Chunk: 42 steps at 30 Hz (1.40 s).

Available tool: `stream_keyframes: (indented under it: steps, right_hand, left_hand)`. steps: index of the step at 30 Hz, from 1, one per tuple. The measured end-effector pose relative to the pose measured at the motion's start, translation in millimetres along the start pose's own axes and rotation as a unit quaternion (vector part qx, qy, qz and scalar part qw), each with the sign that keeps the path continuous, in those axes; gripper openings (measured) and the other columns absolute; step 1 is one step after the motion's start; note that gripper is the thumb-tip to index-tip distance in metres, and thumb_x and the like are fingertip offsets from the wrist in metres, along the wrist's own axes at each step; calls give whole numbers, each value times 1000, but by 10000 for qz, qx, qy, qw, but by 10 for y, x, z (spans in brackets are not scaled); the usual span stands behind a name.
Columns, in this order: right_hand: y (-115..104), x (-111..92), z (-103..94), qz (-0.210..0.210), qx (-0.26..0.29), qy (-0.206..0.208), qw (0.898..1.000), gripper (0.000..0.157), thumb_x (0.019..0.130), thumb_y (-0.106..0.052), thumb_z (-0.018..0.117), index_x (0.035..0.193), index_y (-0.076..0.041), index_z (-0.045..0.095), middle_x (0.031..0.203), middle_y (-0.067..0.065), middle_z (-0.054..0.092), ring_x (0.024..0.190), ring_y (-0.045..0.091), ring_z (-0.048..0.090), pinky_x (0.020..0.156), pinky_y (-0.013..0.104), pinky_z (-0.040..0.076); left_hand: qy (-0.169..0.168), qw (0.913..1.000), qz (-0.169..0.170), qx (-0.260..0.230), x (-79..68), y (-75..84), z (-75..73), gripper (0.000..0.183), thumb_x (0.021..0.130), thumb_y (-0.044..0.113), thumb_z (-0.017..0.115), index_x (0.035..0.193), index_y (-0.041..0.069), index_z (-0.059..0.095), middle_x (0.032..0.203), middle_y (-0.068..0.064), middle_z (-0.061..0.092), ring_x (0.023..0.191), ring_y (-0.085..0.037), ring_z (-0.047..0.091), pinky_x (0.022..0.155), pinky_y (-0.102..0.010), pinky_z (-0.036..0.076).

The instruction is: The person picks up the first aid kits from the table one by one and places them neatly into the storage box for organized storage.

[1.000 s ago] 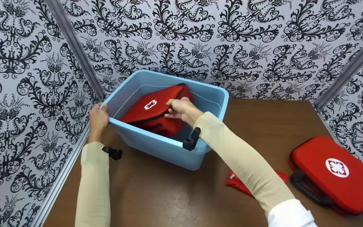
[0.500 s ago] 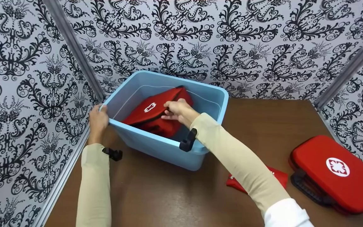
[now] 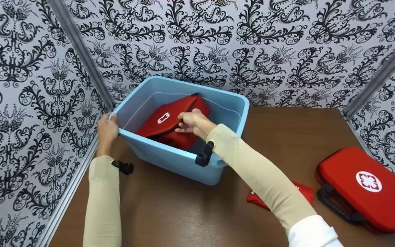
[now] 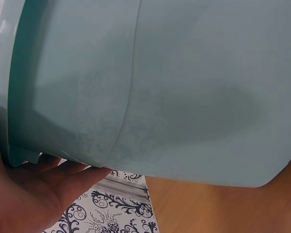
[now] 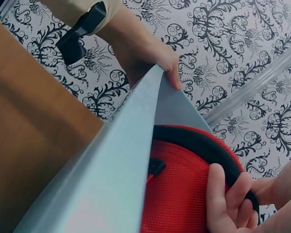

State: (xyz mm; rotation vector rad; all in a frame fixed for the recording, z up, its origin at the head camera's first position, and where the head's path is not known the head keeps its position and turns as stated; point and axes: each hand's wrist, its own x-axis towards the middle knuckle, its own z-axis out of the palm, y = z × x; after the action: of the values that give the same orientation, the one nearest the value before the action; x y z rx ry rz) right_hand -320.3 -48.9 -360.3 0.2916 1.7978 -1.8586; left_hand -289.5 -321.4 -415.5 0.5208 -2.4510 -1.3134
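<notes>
A light blue plastic bin stands on the table near the left and back walls. My left hand grips its left front corner, with the fingers outside under the rim in the left wrist view. Inside the bin sits a red first-aid bag with a white emblem, lying tilted. At its black-trimmed upper edge, my right hand pinches the bag between thumb and fingers. In the right wrist view the bag's red mesh side shows behind the bin wall, and its lower part is hidden.
A red hard-shell first-aid case with a black handle lies at the right of the brown table. A red zipped pouch is partly covered by my right forearm. Patterned walls enclose the back and sides.
My right hand has shifted slightly left and down with the bag's edge, and the bag sits a little lower in the bin. The left hand stays at the rim.
</notes>
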Motion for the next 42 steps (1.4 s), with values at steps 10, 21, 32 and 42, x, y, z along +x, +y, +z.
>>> stream_keyframes:
  steps: [10, 21, 32, 42]
  right_hand:
    - [-65, 75, -74, 498, -970, -540, 9926, 12, 88, -7, 57, 90, -6, 45, 70, 7, 46, 57, 17, 57, 72, 38, 56]
    - [-195, 224, -313, 295, -2571, -1202, 9584, 32, 78, -23, 72, 101, -6, 57, 84, 4, 63, 75, 17, 67, 80, 34, 54]
    - [-99, 402, -475, 398, -1671, -220, 9849, 25, 80, -34, 69, 85, -12, 59, 77, 3, 66, 74, 16, 68, 98, 70, 24]
    - [-117, 412, -459, 345, -1824, 773, 9796, 73, 70, -38, 77, 129, -9, 43, 129, 10, 48, 117, 32, 50, 82, 57, 48]
  left_hand:
    - [-53, 10000, -31, -39, 16, -29, -4, 45, 99, 23, 30, 135, -3, 39, 139, -22, 41, 129, -35, 37, 110, -41, 26]
    - [-10, 9999, -3, -137, 10, -20, 24, 45, 99, 23, 31, 134, -4, 40, 137, -23, 43, 127, -35, 39, 109, -41, 28]
    - [101, 9997, 139, 147, 14, -66, 63, 42, 98, 20, 33, 131, -4, 44, 137, -24, 42, 129, -37, 37, 109, -43, 27]
    - [122, 9999, 90, 8, 9, -28, 21, 43, 98, 20, 33, 132, -3, 43, 137, -23, 42, 128, -36, 37, 109, -42, 27]
